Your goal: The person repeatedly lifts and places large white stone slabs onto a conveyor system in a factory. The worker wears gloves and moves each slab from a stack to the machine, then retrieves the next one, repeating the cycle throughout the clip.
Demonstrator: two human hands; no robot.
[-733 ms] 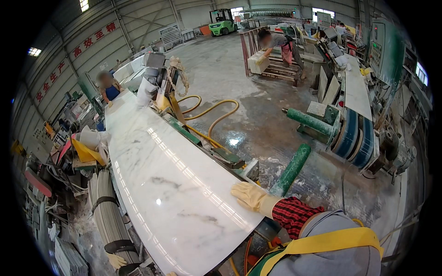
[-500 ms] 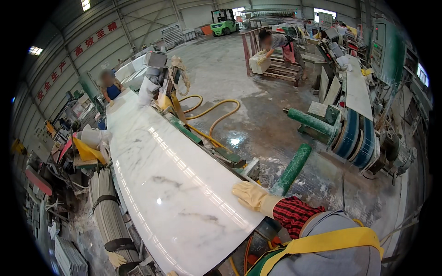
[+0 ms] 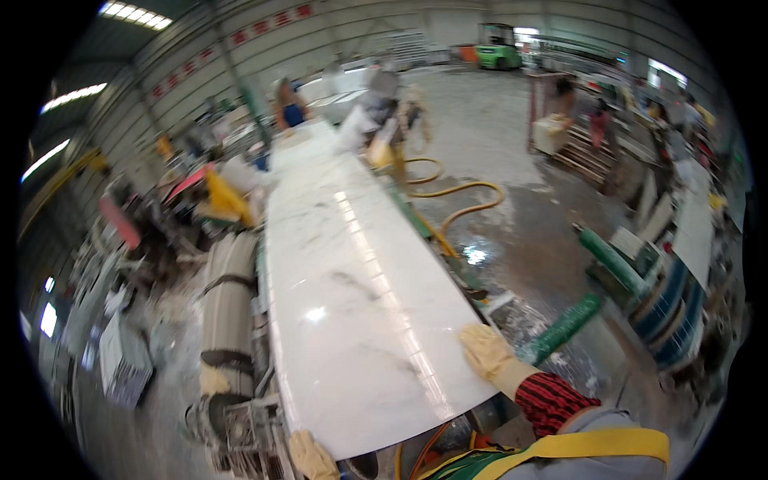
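The right hand (image 3: 486,352), in a yellowish glove, lies flat with fingers spread on the near right edge of the white marble slab (image 3: 360,296), its grip pressed on it, not closed around it. The left hand (image 3: 310,456), gloved too, touches the slab's near left corner; whether its grip clasps the edge I cannot tell. The slab stretches far ahead between both hands. A yellow hose (image 3: 456,200) curls on the wet floor (image 3: 528,232) to the right.

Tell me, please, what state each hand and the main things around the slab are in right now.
Right hand: gloved, flat on the slab's right edge.
Left hand: gloved, at the slab's near corner; grip unclear.
White marble slab: lying flat, glossy.
Yellow hose: looped on the floor.
Floor: wet.
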